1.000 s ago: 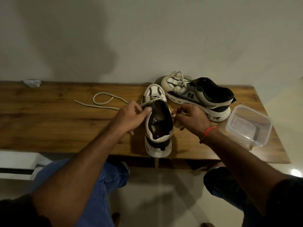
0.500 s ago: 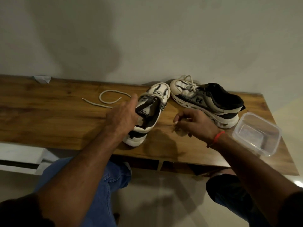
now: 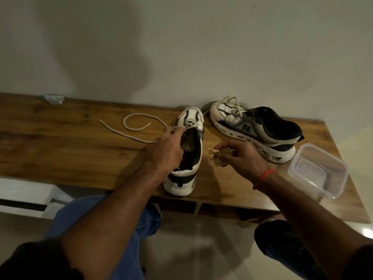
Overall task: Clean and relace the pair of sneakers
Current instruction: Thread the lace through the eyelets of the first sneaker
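Observation:
A white and black sneaker (image 3: 190,126) stands on the wooden table (image 3: 70,150), toe toward the wall and heel at the front edge. My left hand (image 3: 167,150) grips its left side at the tongue and opening. A grey lace (image 3: 133,128) runs from its front eyelets and loops loosely across the table to the left. My right hand (image 3: 240,156) hovers just right of that sneaker, fingers pinched on a small crumpled pale cloth (image 3: 215,155). The second sneaker (image 3: 256,130) lies behind my right hand, laces on, toe pointing left.
A clear plastic container (image 3: 319,170) sits at the table's right front corner. A scrap of pale paper (image 3: 52,99) lies at the back left by the wall. My knees are under the front edge.
The near sneaker was tilted onto its side half a second ago and now stands upright again under my left hand. My right hand stays beside it with the cloth.

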